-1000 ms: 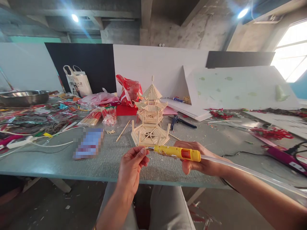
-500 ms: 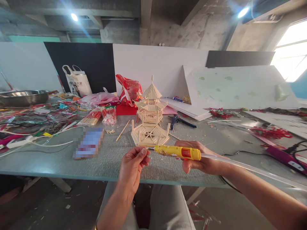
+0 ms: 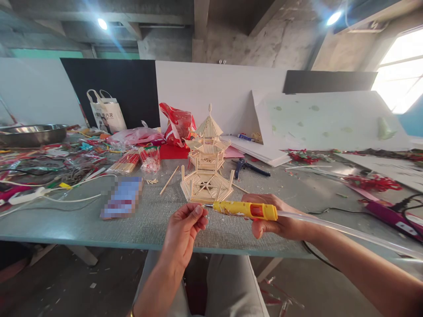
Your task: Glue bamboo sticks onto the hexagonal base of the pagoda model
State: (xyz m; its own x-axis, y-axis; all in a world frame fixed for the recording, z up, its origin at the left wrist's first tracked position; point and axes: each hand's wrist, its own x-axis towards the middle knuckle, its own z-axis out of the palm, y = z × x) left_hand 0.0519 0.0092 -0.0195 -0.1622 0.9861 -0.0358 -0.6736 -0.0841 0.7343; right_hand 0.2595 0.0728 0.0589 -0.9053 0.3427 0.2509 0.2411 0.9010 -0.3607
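My right hand (image 3: 280, 218) is wrapped round a yellow hot glue gun (image 3: 238, 209), held level with its nozzle pointing left. A long clear glue stick (image 3: 343, 231) runs out of its back end. Thumb and forefinger of my left hand (image 3: 187, 224) are pinched together right at the nozzle tip; whatever they hold is too small to make out. Just beyond the hands, a pavilion model of thin wooden sticks (image 3: 208, 185) stands on the table, with tiered roofs and a hexagonal base with short posts.
A phone (image 3: 121, 197) with a blurred screen and a loose stick (image 3: 169, 180) lie left of the model. Bundled sticks (image 3: 125, 161) sit behind them. Right of the model are a dark blue clamp-like tool (image 3: 251, 168), white boards (image 3: 257, 149) and a purple power strip (image 3: 393, 219).
Almost nothing differs. Both hands and the glue gun have shifted very slightly to the right, with the nozzle still at the left fingertips.
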